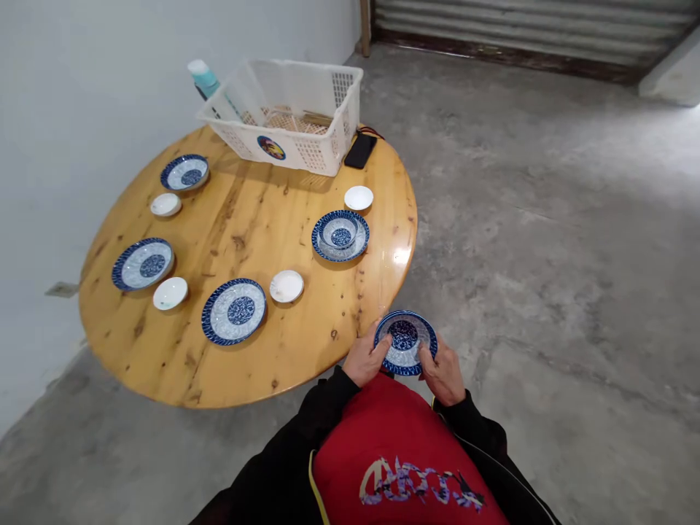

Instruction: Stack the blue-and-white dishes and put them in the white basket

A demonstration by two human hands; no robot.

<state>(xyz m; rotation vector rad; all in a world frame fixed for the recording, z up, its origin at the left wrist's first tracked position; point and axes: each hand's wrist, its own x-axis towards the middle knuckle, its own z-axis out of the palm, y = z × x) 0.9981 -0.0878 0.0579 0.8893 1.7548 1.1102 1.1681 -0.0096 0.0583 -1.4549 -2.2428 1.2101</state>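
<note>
Between my two hands, in front of my body at the table's edge, is a small stack of blue-and-white plates [405, 355]; layered rims show at its upper left. My left hand [367, 355] grips the left side, its thumb on the top plate. The right side is held by my right hand [444, 370], thumb also over the rim. Fingers under the stack are hidden. Closest on the table is a blue-rimmed plate [358, 249] with a smaller patterned dish [339, 234] in it. Beside it sits a white bowl [359, 197]. Another plate [222, 321] and bowl [286, 286] lie farther left.
On the round wooden table [295, 343] are two more blue-rimmed plates [143, 264] at the left, each near a small white bowl [170, 293]. A white plastic basket [298, 149] stands at the back, a light-blue bottle [203, 76] at its left. A black phone [360, 150] lies beside it.
</note>
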